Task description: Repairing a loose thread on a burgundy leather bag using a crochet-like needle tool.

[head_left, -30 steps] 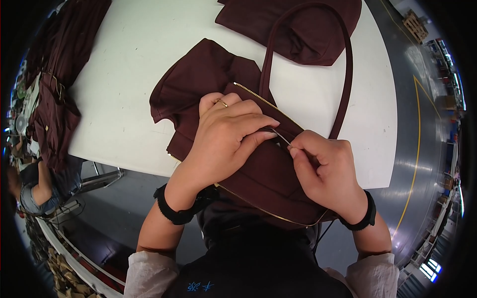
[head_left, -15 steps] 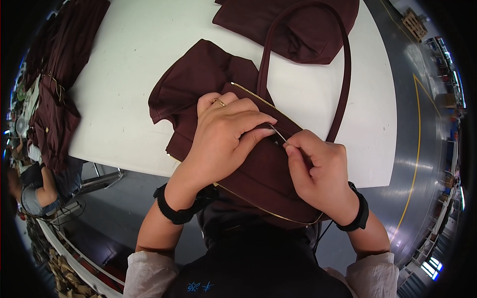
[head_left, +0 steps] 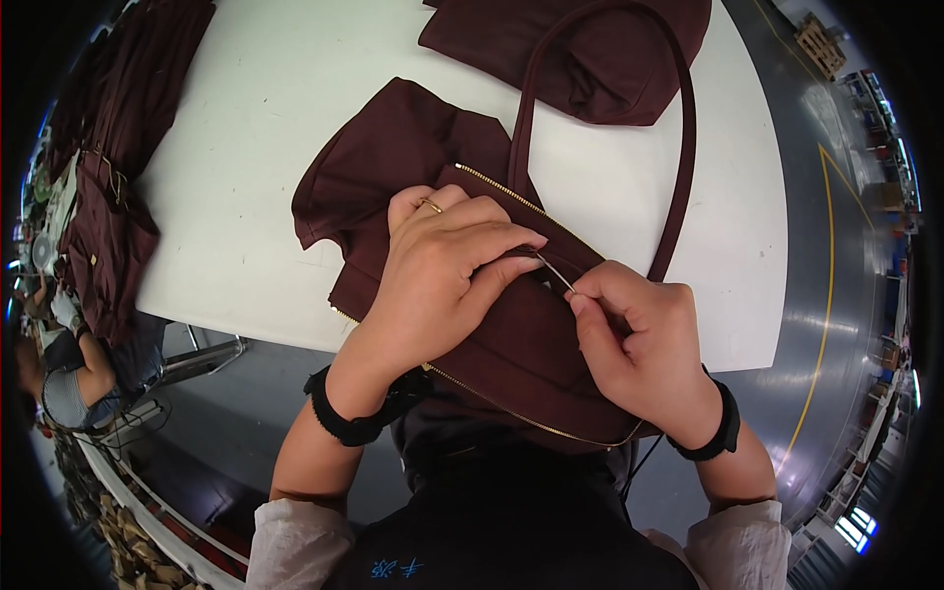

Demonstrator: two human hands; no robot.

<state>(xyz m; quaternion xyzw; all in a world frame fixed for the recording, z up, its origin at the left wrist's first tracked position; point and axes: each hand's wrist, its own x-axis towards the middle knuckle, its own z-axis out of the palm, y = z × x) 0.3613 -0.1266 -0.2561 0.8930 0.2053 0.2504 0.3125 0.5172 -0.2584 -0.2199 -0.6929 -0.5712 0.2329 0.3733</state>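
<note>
A dark maroon bag [head_left: 501,359] lies across the table's near edge, its soft body bunched toward the far left. Along its far side runs a gold-toothed zipper [head_left: 521,200], with another on the near side. My left hand [head_left: 428,285], a ring on one finger, rests on the bag and pinches a fold of its fabric between thumb and forefinger. The thumb and forefinger of my right hand [head_left: 644,344] grip a thin, needle-like metal tool [head_left: 558,271]. Its far tip meets the fabric at my left fingertips; the tip itself is hidden.
A long looped maroon handle [head_left: 680,177] arches over the white table [head_left: 236,226]. Another maroon bag piece [head_left: 610,74] lies at the far side. More maroon pieces [head_left: 123,197] hang at the left edge, near a seated person [head_left: 79,379]. Grey floor stretches to the right.
My right hand has shifted slightly right and down with the metal tool, so more of its shaft shows. My left hand stays nearly in place on the fabric.
</note>
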